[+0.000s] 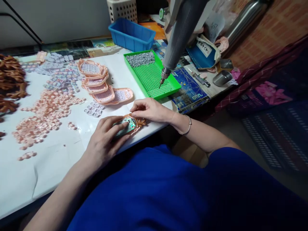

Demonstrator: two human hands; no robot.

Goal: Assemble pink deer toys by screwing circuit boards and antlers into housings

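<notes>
My left hand is closed round a small plastic casing with a green circuit board in it, near the front edge of the table. Its index finger presses on the board. A brown antler-shaped piece juts from the casing's right end. At the casing's far edge, my right hand has its thumb and index finger pinched together; whatever is between them is too small to make out. Just beyond lies a stack of peach-coloured casings with light keypads in them. A patch of light grey keypads lies close to my left hand.
An electric screwdriver hangs bit-down over a green tray holding many silver screws. Behind stands a blue bin. Peach-coloured small parts and brown antler pieces are heaped at left. A metal cup lies at right.
</notes>
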